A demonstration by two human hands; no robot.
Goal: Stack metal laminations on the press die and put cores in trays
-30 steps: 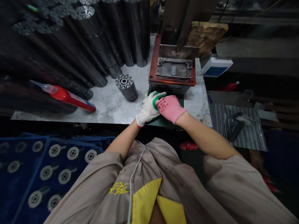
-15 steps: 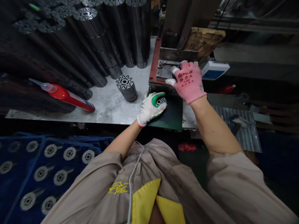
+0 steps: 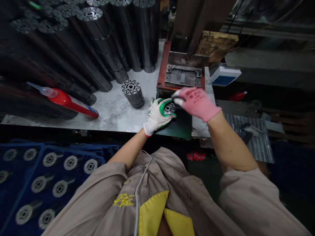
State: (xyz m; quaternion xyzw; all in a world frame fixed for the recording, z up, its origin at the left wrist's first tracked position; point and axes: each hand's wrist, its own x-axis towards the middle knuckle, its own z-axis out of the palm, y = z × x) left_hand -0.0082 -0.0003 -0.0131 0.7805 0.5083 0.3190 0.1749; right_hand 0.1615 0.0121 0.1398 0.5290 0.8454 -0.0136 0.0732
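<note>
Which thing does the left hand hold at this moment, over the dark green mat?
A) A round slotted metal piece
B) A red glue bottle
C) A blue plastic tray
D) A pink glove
A. The left hand curls around the round slotted metal piece, over the dark green mat.

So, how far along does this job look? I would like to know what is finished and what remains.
Done, it seems: tall stacks of slotted steel discs stand on the steel bench. In hand: the left hand holds a small slotted disc over a dark green mat, with the pink-gloved right hand open beside it. Left, probably: the short stack is far lower, and blue trays hold more round discs.
</note>
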